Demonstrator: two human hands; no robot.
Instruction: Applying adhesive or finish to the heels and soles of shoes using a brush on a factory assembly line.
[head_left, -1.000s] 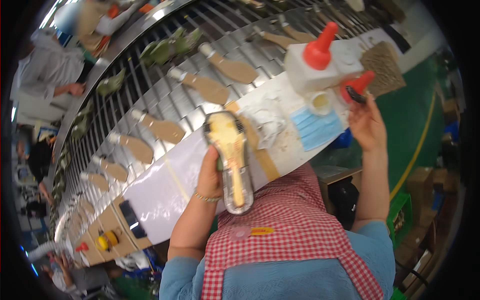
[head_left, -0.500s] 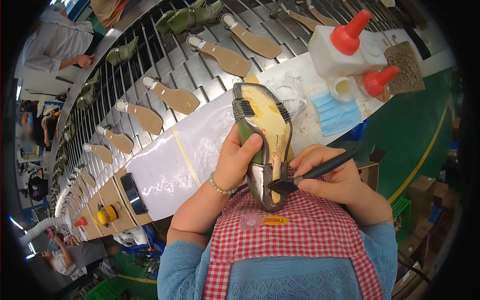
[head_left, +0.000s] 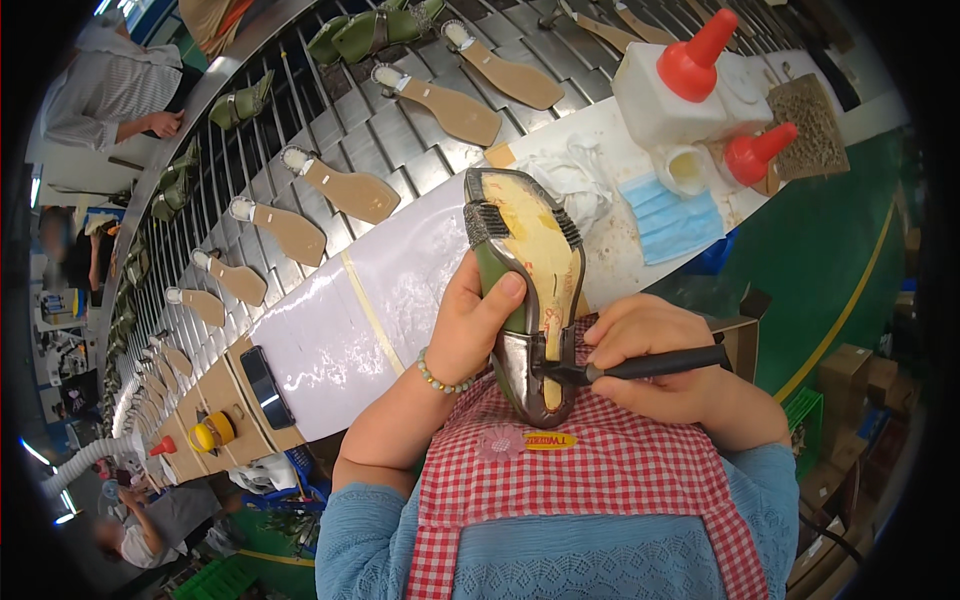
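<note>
My left hand (head_left: 478, 318) grips a shoe on its green last (head_left: 530, 240), sole side up, with the thumb on its edge. Its pale yellow underside shows, ringed by a dark rim with beaded and ribbed straps toward the far end. In my right hand (head_left: 655, 355) is a black-handled brush (head_left: 650, 364), held between thumb and fingers. The dark brush head touches the shoe's underside near the heel, close to my apron. Part of the bristles cannot be made out.
Tan soles (head_left: 350, 190) lie in rows on a slatted metal conveyor (head_left: 400, 170), with green lasted shoes (head_left: 375, 35) beyond. At right stand white bottles with red nozzles (head_left: 692, 60), an open cup (head_left: 686, 168) and a blue mask (head_left: 672, 215). A phone (head_left: 266, 385) lies left.
My right hand has turned the brush so that its handle lies more level, and the head has shifted slightly on the heel area. My left hand holds the shoe nearly still.
</note>
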